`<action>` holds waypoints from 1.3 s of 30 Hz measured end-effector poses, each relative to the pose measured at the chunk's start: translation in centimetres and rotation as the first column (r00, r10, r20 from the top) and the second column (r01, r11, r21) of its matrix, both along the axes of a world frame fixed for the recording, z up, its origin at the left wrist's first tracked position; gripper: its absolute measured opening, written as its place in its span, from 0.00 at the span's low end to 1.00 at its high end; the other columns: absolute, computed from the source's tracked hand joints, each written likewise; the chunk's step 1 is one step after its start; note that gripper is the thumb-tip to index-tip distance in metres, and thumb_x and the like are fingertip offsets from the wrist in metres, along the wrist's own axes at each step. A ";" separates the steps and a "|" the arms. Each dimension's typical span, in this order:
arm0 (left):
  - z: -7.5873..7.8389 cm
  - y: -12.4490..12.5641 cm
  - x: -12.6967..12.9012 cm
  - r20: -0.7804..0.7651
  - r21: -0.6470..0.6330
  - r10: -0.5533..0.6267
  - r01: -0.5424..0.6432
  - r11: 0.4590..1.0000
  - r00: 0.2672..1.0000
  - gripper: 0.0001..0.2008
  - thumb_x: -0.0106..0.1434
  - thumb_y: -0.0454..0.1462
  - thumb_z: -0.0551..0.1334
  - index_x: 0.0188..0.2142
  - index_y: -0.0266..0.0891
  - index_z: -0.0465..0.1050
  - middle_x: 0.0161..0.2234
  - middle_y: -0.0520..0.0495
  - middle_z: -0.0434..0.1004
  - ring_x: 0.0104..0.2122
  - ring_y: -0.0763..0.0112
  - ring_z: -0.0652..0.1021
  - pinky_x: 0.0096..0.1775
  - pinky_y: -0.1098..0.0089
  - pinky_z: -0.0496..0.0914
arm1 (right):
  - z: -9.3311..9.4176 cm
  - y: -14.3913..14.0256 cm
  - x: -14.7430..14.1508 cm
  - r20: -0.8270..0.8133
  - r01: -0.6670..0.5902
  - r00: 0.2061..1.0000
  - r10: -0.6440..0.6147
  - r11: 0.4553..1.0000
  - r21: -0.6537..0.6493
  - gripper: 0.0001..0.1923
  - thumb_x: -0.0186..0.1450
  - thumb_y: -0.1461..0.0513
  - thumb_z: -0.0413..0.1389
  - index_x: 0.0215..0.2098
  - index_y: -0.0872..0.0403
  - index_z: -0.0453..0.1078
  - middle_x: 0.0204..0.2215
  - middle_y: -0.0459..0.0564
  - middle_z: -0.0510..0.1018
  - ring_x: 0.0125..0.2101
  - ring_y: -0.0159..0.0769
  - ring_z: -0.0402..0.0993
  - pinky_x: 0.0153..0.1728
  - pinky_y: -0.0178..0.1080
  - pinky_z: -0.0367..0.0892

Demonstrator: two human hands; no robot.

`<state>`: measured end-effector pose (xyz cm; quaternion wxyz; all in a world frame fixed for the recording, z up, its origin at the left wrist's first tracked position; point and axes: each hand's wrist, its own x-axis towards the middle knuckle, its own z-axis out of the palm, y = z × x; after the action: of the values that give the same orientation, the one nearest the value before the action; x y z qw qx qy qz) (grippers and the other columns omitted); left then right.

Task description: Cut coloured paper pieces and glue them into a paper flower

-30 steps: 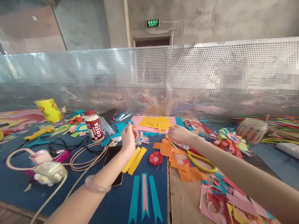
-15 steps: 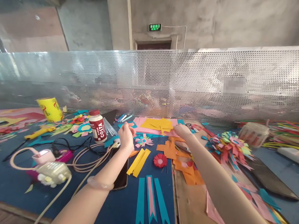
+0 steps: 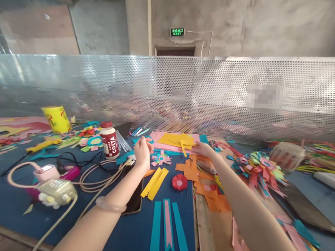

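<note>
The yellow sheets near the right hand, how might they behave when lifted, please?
The yellow sheets look thin, so they are probably light and may bend. Lying overlapped with no visible fastening, they could slide apart.

I'm looking in on what seems to be a craft workshop: a bare concrete wall point(image 3: 233, 23) is rising behind a perforated metal screen point(image 3: 229, 80), a green EXIT sign point(image 3: 177, 32) is glowing over a doorway point(image 3: 176, 51), and yellow sheets point(image 3: 170, 139), teal strips point(image 3: 156, 227), orange scraps point(image 3: 191, 169) and a red flower point(image 3: 179, 182) are crowding the blue desk point(image 3: 132, 233).
</note>
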<state>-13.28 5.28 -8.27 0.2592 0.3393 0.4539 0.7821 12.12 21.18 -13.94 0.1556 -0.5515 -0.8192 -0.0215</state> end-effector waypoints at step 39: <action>-0.9 0.9 -0.6 0.167 -0.105 0.007 0.011 0.994 0.986 0.10 0.55 0.36 0.50 0.24 0.36 0.67 0.09 0.56 0.61 0.09 0.80 0.60 0.14 0.78 0.51 | 2.0 -2.7 -4.3 -0.684 -0.134 0.718 0.130 0.990 0.047 0.05 0.61 0.63 0.49 0.30 0.55 0.65 0.22 0.50 0.75 0.27 0.36 0.73 0.32 0.38 0.68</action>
<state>-13.85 6.14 -9.15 0.3146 0.2589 0.4711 0.7823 7.86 18.46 -11.95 0.4464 -0.4610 -0.7412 0.1969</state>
